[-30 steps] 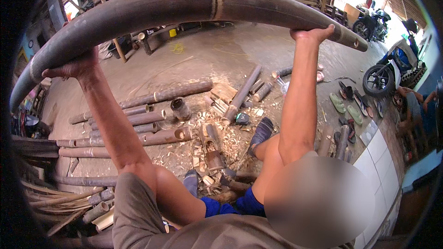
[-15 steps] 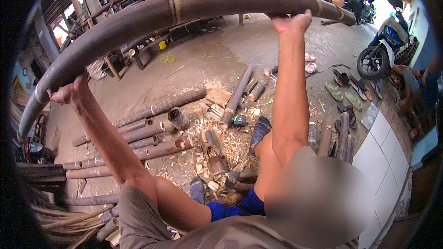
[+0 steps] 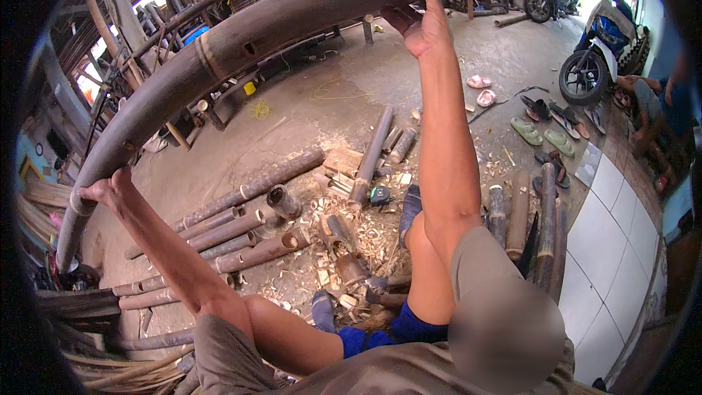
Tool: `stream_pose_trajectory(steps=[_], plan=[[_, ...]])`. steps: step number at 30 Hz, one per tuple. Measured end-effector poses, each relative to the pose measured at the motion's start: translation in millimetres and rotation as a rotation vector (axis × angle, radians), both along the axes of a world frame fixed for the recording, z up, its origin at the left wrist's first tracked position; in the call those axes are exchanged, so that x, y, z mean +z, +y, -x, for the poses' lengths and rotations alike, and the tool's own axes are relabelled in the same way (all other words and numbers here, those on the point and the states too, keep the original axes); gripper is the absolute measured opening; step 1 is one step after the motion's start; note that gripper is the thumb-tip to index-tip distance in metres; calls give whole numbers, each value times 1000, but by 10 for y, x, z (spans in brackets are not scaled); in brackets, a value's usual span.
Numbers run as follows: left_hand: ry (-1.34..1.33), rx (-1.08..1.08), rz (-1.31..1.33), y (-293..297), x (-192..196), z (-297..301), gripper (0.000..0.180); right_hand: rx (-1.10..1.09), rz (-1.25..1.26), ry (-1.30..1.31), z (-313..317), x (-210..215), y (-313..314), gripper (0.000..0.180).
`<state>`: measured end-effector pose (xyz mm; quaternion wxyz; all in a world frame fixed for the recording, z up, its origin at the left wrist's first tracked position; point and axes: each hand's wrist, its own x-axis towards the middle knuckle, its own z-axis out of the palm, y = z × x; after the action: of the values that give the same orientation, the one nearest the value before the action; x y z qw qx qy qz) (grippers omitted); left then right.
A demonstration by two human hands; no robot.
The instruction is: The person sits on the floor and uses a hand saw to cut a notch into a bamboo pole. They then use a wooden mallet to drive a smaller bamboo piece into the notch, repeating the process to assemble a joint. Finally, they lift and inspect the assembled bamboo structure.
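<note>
A long, thick, dark brown bamboo pole [image 3: 300,11] is raised in front of me and spans most of the view; the lens makes it look bent. Two small dark cut openings show on its side, and paler rings mark its joints. Near the pole's left end, my left hand [image 3: 110,189] grips it from below. Farther to the right my right hand [image 3: 424,28] holds it, with the thumb up along the near side and the fingers under it, partly hidden.
Cut bamboo pieces [image 3: 252,194] and pale wood chips lie on the floor around my feet, beside a small tape measure [image 3: 379,195]. Sandals [image 3: 526,132] and a parked motorbike [image 3: 585,77] are at right, near a seated person [image 3: 651,121]. White tiles [image 3: 599,249] edge the floor.
The pole has turned about its length, bringing cut openings into sight. My right hand has shifted left and up, its thumb now on the near side. My left hand sits slightly lower.
</note>
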<state>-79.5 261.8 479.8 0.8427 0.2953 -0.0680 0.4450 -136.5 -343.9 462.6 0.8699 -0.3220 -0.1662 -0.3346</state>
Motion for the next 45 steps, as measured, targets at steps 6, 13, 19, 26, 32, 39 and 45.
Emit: stream_pose_trajectory(steps=[6,13,19,26,32,39,45], plan=[[-38,-19,62,290,14,6,66,-28,-13,-31,-27,91,40,68],[51,44,-42,451,-108,-147,55,-128,-29,22,-105,106,-100,70],[-2,0,-43,932,-172,-341,61,-193,101,32,-46,117,56,76],[98,-202,44,1135,-206,-463,65,-230,141,-7,-96,73,-35,79],[196,-166,-22,1063,-144,-386,66,-258,121,-9,-57,136,-7,76],[134,-155,83,320,19,-69,59,-329,137,-116,58,168,111,61],[135,-231,74,113,-85,-223,63,-324,65,-171,-235,135,20,63]])
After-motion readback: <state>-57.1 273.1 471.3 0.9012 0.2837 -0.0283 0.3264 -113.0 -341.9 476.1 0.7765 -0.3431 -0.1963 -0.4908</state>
